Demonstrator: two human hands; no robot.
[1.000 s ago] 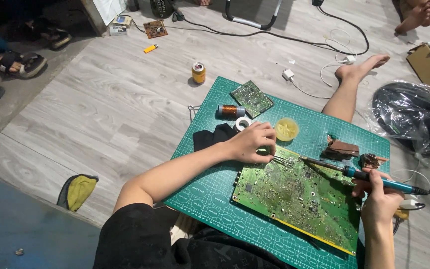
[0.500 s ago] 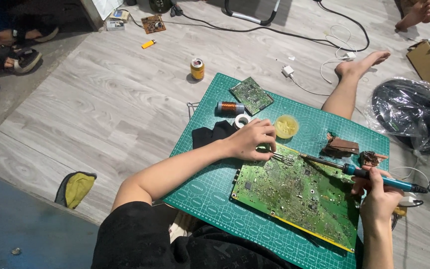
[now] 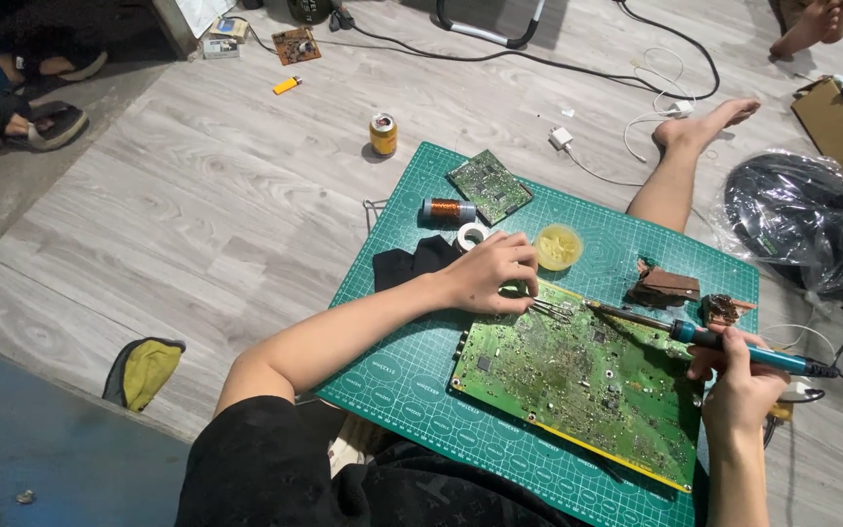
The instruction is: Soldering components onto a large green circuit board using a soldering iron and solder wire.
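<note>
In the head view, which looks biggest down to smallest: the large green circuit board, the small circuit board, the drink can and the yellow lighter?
1. Large green circuit board
2. Small circuit board
3. Drink can
4. Yellow lighter

The can and lighter lie farther from the camera, so they may look somewhat smaller than they are.

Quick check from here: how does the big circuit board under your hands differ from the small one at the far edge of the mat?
The large circuit board is far bigger than the small circuit board. The large one lies near the person, with the left hand resting at its edge and the soldering iron, held in the right hand, tipped over it; the small one lies untouched. Both are green, flat on the green cutting mat.
</note>
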